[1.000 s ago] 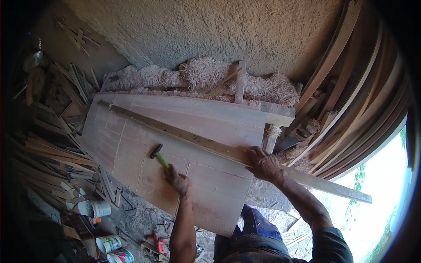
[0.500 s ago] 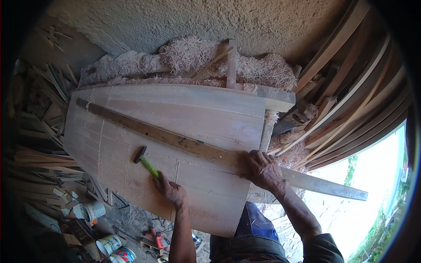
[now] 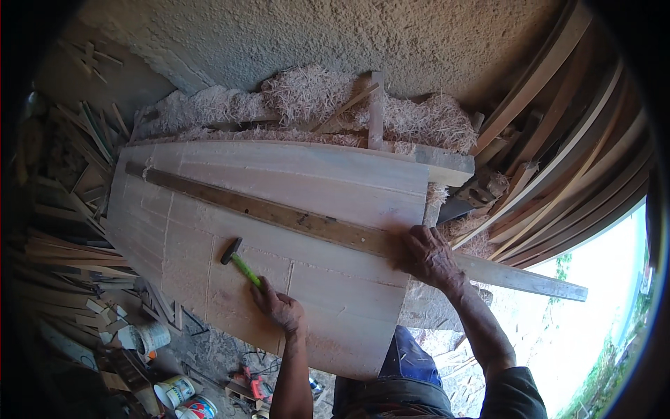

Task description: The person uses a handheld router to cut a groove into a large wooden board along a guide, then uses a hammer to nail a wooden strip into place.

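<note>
My left hand (image 3: 280,309) is closed round the green handle of a hammer (image 3: 246,268). The dark hammer head is held over the near part of a wide, pale wooden panel (image 3: 335,290) made of joined boards. A long straight wooden strip (image 3: 279,216) lies slantwise over the panel, its narrow right end sticking out past the panel's edge. My right hand (image 3: 434,260) grips this strip near the panel's right edge, fingers curled over it. Some of its fingertips are in shadow.
Heaped wood shavings (image 3: 307,91) lie behind the panel against a rough wall. Curved planks (image 3: 558,140) lean at the right, near a handsaw (image 3: 464,199). Scrap wood (image 3: 77,258) piles up at the left. Buckets (image 3: 174,390) and a red power tool (image 3: 259,387) sit below.
The strip's right end has swung away from me together with my right hand, while its left end stays about in place. The hammer has turned slightly in my left hand. The view has shifted a little.
</note>
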Demonstrator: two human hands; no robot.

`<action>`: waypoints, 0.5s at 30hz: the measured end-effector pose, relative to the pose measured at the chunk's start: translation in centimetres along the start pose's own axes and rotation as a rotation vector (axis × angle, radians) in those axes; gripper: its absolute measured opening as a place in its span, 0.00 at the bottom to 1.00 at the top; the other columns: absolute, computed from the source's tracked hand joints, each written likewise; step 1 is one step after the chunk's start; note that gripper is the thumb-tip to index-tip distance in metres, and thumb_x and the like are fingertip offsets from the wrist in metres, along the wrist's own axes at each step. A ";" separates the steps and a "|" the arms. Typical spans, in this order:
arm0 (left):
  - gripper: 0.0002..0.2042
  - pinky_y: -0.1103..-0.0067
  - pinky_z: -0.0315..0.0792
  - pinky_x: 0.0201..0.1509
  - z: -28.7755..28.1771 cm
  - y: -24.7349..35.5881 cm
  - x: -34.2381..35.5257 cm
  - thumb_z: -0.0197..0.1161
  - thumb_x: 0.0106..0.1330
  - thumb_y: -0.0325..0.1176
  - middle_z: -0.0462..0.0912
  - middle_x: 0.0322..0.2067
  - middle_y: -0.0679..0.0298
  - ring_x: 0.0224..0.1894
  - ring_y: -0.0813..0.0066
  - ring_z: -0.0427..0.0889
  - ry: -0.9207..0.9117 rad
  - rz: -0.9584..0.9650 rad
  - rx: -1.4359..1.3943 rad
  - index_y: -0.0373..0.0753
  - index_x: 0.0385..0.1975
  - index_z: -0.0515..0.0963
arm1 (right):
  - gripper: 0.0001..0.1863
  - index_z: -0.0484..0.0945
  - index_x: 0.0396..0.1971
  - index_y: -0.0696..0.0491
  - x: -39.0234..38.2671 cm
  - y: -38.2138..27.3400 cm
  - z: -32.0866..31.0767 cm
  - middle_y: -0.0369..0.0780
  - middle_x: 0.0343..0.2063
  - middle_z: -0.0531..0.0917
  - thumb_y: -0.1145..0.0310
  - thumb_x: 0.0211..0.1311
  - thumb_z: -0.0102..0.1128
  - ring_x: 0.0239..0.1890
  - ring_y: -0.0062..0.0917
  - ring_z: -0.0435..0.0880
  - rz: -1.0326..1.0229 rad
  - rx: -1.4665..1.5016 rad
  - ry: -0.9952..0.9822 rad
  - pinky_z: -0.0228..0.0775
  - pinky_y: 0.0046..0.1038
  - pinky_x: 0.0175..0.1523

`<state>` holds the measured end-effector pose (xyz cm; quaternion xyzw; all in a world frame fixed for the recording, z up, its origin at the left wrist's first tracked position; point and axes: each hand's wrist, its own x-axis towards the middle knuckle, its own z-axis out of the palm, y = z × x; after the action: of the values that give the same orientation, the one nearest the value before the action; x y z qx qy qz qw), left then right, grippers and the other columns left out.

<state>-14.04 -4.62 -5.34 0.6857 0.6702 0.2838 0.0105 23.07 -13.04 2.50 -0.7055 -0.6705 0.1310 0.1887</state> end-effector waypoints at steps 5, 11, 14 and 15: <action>0.28 0.48 0.58 0.72 0.4 -0.6 -0.3 0.47 0.65 0.19 0.62 0.66 0.32 0.69 0.32 0.62 0.013 0.012 0.021 0.35 0.68 0.68 | 0.35 0.76 0.57 0.51 -0.8 -0.9 0.5 0.43 0.55 0.73 0.48 0.52 0.75 0.57 0.41 0.73 0.088 -0.031 0.053 0.67 0.45 0.60; 0.28 0.49 0.59 0.71 1.1 -1.5 -0.5 0.50 0.61 0.19 0.65 0.65 0.34 0.69 0.33 0.63 0.065 0.020 -0.063 0.37 0.65 0.72 | 0.35 0.75 0.58 0.47 -0.7 -1.9 0.3 0.42 0.57 0.73 0.48 0.52 0.74 0.59 0.39 0.73 0.154 -0.032 0.062 0.60 0.49 0.61; 0.26 0.54 0.66 0.66 -0.1 -2.2 0.7 0.53 0.58 0.17 0.73 0.57 0.40 0.61 0.40 0.71 0.084 0.087 -0.016 0.38 0.60 0.75 | 0.36 0.74 0.60 0.49 -0.6 -3.7 0.2 0.42 0.58 0.74 0.53 0.51 0.75 0.62 0.40 0.71 0.141 -0.088 0.119 0.59 0.50 0.62; 0.26 0.55 0.66 0.66 -0.7 -2.5 1.2 0.52 0.57 0.17 0.73 0.57 0.41 0.60 0.41 0.71 0.055 0.027 -0.073 0.38 0.59 0.75 | 0.36 0.74 0.60 0.49 -0.8 -4.8 0.5 0.42 0.59 0.74 0.54 0.51 0.76 0.63 0.41 0.70 0.122 -0.160 0.194 0.59 0.50 0.62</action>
<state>-16.73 -3.57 -5.29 0.6856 0.6502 0.3271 0.0131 18.55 -13.61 4.14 -0.7670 -0.6133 0.0197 0.1876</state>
